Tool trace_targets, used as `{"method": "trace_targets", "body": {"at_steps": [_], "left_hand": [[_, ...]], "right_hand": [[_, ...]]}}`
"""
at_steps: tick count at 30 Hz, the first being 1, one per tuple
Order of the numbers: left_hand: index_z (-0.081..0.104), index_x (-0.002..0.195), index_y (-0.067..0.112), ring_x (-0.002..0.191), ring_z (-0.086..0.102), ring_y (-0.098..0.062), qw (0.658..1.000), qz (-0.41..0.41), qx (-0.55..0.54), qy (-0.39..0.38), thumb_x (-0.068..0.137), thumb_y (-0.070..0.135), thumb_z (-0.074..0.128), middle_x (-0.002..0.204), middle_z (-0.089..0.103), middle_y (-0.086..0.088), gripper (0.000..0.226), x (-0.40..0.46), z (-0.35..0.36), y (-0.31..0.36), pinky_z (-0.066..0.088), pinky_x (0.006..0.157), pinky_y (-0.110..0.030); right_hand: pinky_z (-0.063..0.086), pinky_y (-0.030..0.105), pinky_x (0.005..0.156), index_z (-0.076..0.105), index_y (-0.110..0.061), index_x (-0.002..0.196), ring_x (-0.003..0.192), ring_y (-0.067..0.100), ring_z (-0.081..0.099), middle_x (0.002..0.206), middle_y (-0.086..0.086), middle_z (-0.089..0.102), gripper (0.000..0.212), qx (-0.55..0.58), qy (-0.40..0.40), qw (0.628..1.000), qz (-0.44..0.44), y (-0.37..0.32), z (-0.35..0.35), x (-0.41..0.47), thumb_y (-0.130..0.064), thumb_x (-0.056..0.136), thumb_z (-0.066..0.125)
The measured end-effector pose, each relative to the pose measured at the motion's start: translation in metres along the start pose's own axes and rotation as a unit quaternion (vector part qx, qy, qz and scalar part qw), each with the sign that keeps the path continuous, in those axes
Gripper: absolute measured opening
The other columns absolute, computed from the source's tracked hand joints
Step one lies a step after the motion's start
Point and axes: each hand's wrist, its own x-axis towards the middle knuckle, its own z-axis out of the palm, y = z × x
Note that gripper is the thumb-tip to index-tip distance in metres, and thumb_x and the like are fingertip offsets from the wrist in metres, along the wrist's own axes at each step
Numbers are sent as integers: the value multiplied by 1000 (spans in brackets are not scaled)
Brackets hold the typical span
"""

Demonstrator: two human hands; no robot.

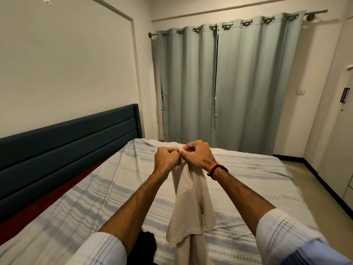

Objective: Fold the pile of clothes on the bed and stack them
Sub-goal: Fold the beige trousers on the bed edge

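Garment [191, 203], beige, hangs above the bed [257, 178], pinched at its top edge by left hand [165, 158] and right hand [198, 154]. Looks light, limp, non-slippery; best held at corners or shoulder seams.

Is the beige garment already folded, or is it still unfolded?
Unfolded: the beige garment hangs loosely from both hands, left hand and right hand, above the bed.

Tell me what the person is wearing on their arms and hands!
Both forearms are bare, with pale striped sleeves pushed up near the elbows. The right sleeve shows a blue patch. Orange and black bands circle the right wrist. Neither hand wears gloves or rings.
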Motion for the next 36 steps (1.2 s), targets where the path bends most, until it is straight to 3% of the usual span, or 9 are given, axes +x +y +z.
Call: {"method": "trace_targets", "body": {"at_steps": [3, 8, 12, 15, 19, 22, 29, 33, 36], "left_hand": [[76, 78, 17, 84, 69, -22, 1000, 8, -8, -25, 90, 8, 58, 79, 72, -3, 24, 1, 0, -2, 61, 81, -39], [78, 96, 10, 80, 73, -21, 997, 12, -15, -70, 88, 5, 65, 90, 75, -7, 16, 3, -3, -8, 61, 78, -40], [77, 93, 16, 75, 71, -15, 998, 58, 26, -26, 81, 33, 79, 87, 74, -2, 21, 8, -13, -15, 62, 75, -33], [66, 101, 19, 90, 63, -13, 993, 95, 66, 22, 74, 45, 81, 100, 66, 4, 40, 15, -23, -18, 55, 78, -26], [56, 127, 24, 108, 56, -13, 985, 131, 43, -102, 79, 44, 75, 117, 57, 9, 55, 21, -35, -13, 50, 86, -27], [66, 117, 20, 100, 64, -19, 977, 122, 46, -171, 80, 50, 70, 108, 67, 2, 48, 25, -42, -9, 54, 76, -21], [73, 93, -1, 76, 60, -18, 973, 111, 88, -185, 83, 40, 74, 91, 70, -19, 42, 28, -44, -9, 49, 64, -26], [71, 86, 12, 75, 60, -16, 971, 127, 109, -171, 82, 42, 75, 79, 67, -2, 30, 27, -41, -8, 48, 63, -23], [67, 93, 22, 80, 62, -15, 970, 153, 110, -153, 82, 45, 71, 82, 65, 9, 26, 24, -38, -5, 49, 67, -23]], "right_hand": [[43, 11, 58, 79, -18, 87, 70, 8, 65, 75, -2, 73, 20, 2, 6, 1000, -4, 3, 1, 1, -36, 84, 70], [44, 12, 59, 79, -18, 87, 69, 8, 62, 76, -3, 72, 12, -3, 14, 1000, -11, 5, 3, 2, -27, 81, 72], [48, 19, 69, 80, -18, 96, 80, 9, 64, 89, -4, 75, 18, 5, 13, 999, -32, 9, 1, 5, -29, 86, 71], [46, 19, 66, 78, -16, 103, 84, 13, 63, 99, 0, 75, 22, 23, -22, 999, -43, 8, -3, 7, -31, 90, 69], [54, 27, 76, 77, -15, 105, 90, 19, 66, 102, 2, 74, 23, 58, -70, 994, -59, 4, -7, 7, -31, 93, 65], [58, 34, 82, 76, -15, 105, 92, 21, 67, 101, 3, 74, 22, 76, -76, 992, -66, 6, -8, 8, -32, 94, 64], [58, 34, 84, 74, -11, 105, 93, 21, 67, 102, 4, 73, 19, 86, -71, 990, -82, 11, -10, 3, -23, 92, 67], [58, 37, 85, 66, -11, 106, 85, 23, 68, 86, 2, 71, 20, 118, -64, 988, -77, 17, -7, 1, -20, 89, 71], [54, 29, 75, 57, -15, 105, 76, 17, 61, 79, -2, 65, 26, 116, -60, 988, -78, 16, -6, -1, -23, 87, 74]]}}
